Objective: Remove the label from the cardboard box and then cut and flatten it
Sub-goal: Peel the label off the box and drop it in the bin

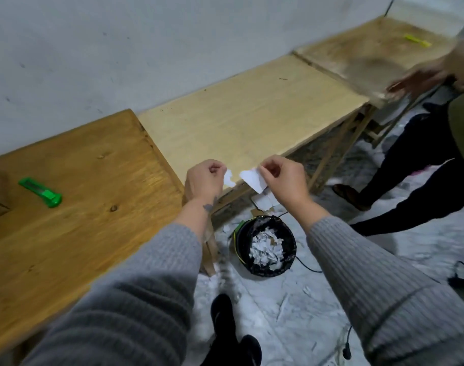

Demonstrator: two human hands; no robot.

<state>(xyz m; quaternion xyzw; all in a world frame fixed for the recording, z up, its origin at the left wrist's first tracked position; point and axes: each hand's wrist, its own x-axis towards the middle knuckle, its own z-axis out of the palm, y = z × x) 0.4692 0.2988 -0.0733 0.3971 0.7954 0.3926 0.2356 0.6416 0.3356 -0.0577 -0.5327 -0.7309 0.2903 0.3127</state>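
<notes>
Head view: left hand (203, 178) pinching one label scrap (228, 178), right hand (281, 178) pinching another (253, 178) — held over the bin (266, 248), likely for dropping.

Paper-filled black bin (265, 249) on floor
</notes>
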